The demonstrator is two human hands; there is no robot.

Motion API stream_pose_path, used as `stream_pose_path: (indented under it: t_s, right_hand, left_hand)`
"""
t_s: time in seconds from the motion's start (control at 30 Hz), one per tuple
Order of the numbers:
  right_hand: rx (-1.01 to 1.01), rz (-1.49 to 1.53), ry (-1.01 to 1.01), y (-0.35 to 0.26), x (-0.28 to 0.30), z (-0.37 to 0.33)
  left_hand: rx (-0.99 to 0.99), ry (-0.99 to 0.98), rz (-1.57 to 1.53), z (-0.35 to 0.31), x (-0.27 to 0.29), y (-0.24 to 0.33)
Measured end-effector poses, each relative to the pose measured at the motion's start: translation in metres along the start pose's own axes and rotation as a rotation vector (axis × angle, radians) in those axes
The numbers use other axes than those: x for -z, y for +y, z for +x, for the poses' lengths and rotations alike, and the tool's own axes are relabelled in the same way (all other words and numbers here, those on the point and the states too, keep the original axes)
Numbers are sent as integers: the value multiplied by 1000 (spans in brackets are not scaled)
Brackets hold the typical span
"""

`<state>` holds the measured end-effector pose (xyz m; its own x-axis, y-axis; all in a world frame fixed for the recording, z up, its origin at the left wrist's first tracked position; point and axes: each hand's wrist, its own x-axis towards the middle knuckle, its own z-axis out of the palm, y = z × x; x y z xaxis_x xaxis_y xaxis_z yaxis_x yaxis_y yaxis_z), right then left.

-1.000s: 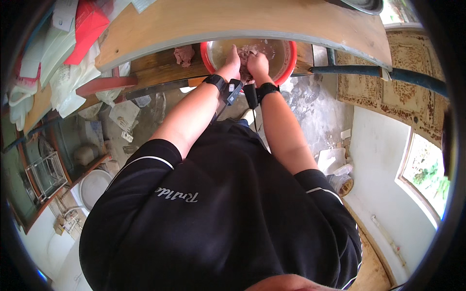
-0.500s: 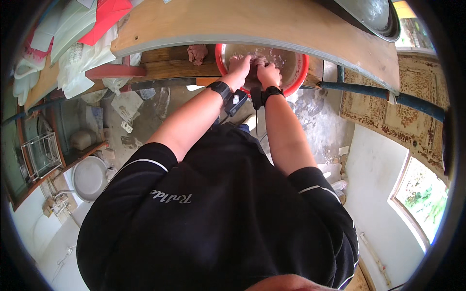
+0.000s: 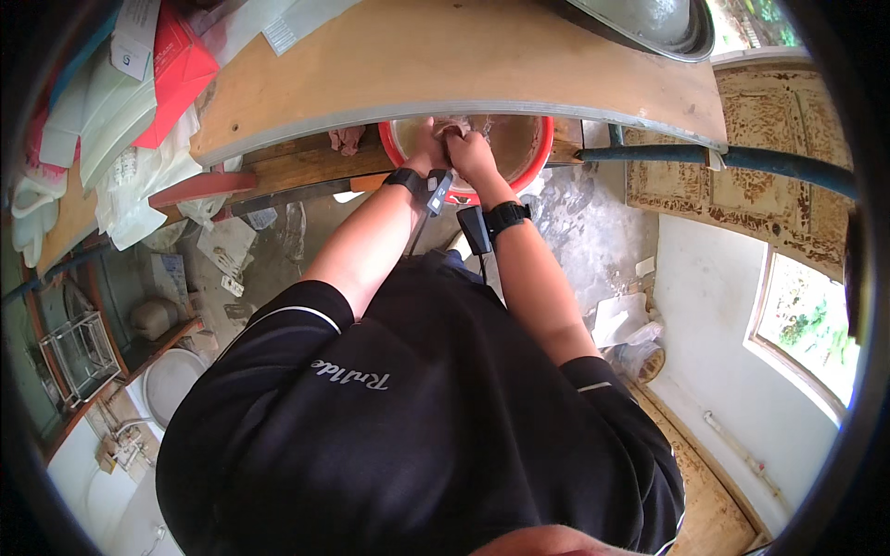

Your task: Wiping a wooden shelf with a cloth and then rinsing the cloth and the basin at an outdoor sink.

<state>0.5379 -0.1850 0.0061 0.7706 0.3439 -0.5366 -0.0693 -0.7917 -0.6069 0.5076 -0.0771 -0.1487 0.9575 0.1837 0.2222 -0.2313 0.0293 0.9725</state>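
Note:
Both my hands are inside a red-rimmed basin (image 3: 544,148) of cloudy water, partly under the raised board's front edge. My right hand (image 3: 474,157) is closed, its fingers curled around a small brownish wet lump (image 3: 452,132) whose kind I cannot make out. Close against it, my left hand (image 3: 425,150) grips the lump's other side, its fingertips partly hidden. Each wrist wears a black strap with a small dark device. To the basin's left lies a crumpled pink lump (image 3: 347,140), on the wooden surface below the board.
A pale wooden board (image 3: 371,69) with a metal-edged front spans above the basin. At its left lie white plastic bags (image 3: 139,199) and a red box (image 3: 181,79); a metal pan (image 3: 649,28) sits far right. A blue pipe (image 3: 779,165) runs along the right.
My hands have drawn together, and the right hand has lifted and turned inward around the lump. The view has shifted, so the basin appears farther left and lower.

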Motion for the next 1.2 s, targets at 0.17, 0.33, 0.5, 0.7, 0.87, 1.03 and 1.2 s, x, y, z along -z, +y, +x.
stream_pose_path:
  t_s: [0.17, 0.33, 0.5, 0.7, 0.87, 1.03, 1.2]
  right_hand:
    - [-77, -195, 91, 21, 10, 14]
    - [-60, -271, 145, 56, 21, 37]
    - [-168, -338, 441, 61, 27, 29]
    - [2, -528, 173, 66, 2, 33]
    - [-68, 522, 221, 103, -1, 67]
    - [126, 555, -125, 0, 4, -11]
    - [88, 242, -74, -7, 34, -36]
  left_hand:
    - [1044, 645, -666, 16, -48, 57]
    - [952, 582, -223, 7, -41, 67]
    - [861, 686, 21, 13, -39, 130]
    - [893, 739, 76, 11, -33, 94]
    - [1199, 460, -555, 23, -59, 89]
    - [613, 153, -1212, -4, -2, 29]
    - [878, 185, -1203, 12, -36, 76]
